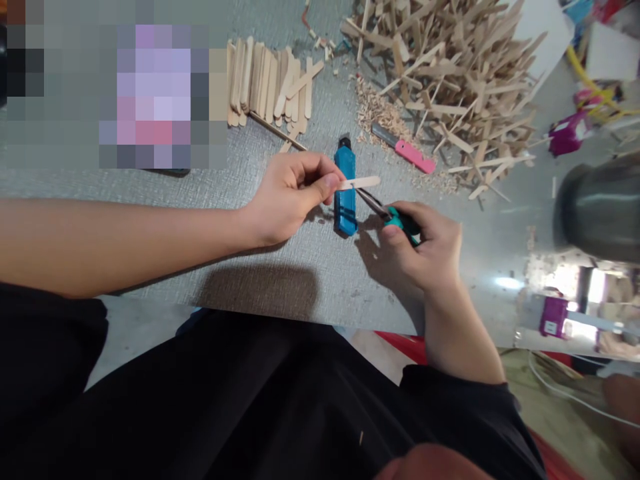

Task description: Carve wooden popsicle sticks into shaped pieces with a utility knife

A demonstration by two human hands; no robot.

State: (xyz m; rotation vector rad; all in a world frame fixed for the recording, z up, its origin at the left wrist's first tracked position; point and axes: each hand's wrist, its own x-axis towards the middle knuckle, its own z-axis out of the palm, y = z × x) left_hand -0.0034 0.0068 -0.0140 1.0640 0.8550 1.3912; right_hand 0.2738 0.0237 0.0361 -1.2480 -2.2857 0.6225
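Note:
Between the thumb and fingers of my left hand (305, 190) is a wooden craft stick (367, 181), its rounded end pointing right. My right hand (425, 243) is closed around the green handles of needle-nose pliers (375, 203). The tips of the pliers meet the lower edge of the stick; whether the jaws are clamped on it I cannot tell. Under the stick a blue utility knife (346, 217) lies on the grey table (250, 280). Up and to the right rests a pink-handled blade (413, 155) beside wood shavings (380, 107).
A row of craft sticks (267, 77) lies beyond my left hand, with a thin rod (275, 130) near it. A big heap of sticks (450, 73) fills the back right. A dark rounded container (600, 210) stands at the right. The upper left is blurred out.

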